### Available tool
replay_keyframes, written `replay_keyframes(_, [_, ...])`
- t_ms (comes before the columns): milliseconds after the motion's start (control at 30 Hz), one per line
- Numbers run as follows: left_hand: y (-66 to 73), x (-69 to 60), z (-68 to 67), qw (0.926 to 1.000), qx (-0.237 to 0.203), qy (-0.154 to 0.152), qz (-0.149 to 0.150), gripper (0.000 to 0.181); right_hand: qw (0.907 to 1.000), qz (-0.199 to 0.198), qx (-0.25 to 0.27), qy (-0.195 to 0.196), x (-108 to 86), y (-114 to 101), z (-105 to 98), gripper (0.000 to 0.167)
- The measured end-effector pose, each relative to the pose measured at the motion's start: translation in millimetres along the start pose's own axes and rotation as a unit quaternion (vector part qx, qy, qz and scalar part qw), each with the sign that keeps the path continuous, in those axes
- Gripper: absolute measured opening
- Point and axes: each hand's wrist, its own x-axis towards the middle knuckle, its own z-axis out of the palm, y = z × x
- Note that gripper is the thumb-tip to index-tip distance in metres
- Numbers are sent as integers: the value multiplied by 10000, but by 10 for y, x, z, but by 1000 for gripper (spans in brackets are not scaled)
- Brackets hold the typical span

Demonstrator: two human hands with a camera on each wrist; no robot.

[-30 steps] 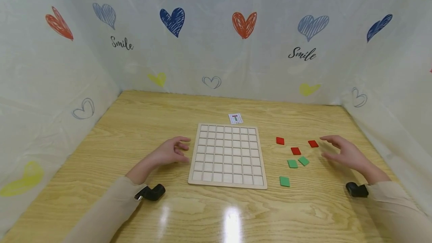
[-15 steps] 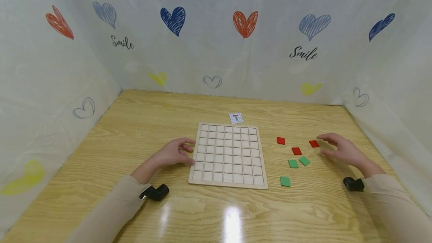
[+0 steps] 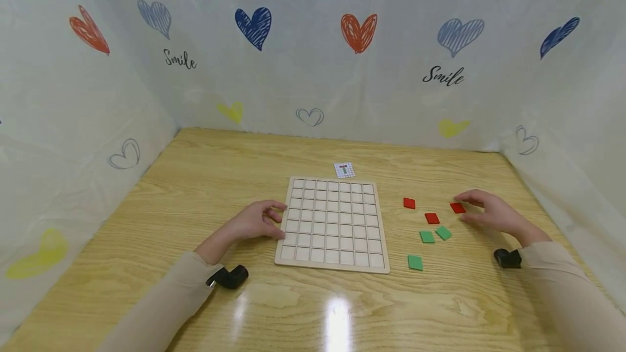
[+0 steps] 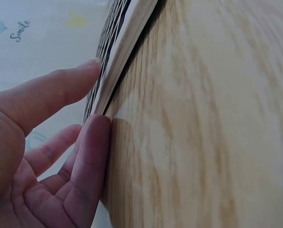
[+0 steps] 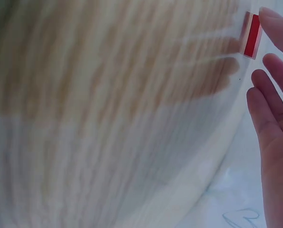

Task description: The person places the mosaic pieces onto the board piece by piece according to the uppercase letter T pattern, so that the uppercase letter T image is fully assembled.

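A wooden grid board (image 3: 332, 269) with a raised rim lies flat at the middle of the table, its square cells bare. My left hand (image 3: 256, 220) rests at its left edge. In the left wrist view, loosely bent fingertips touch the board's side. My right hand (image 3: 494, 213) is around a red square tile (image 3: 457, 208), with thumb and index finger spread on either side of it. In the right wrist view, that red tile (image 5: 252, 37) lies on the table beside the fingertips; whether they touch it I cannot tell.
Between board and right hand lie two more red tiles (image 3: 432, 218) and three green tiles (image 3: 427, 237). A small card (image 3: 344, 170) printed with a T pattern lies behind the board. A white curtain with hearts (image 3: 359, 33) encloses the wooden table (image 3: 244, 314).
My right hand has moved left, bringing thumb and index finger to either side of the red tile. My left hand has moved right to the board's left edge.
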Motion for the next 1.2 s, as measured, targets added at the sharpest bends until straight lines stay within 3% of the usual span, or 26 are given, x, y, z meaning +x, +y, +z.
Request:
replay_keyframes(433, [32,16,18,9999,168,-24,33,66,9994,-69,-238,-251,43,47,-32,30])
replay_keyframes(900, [-8,37,23,9997,125,184,-127,66,9949,881,-117,-485,118,-42,28,28])
replay_keyframes(1200, [-4,21,19,9997,5,182,-173,66,9950,943,44,-340,146,-190,53,30])
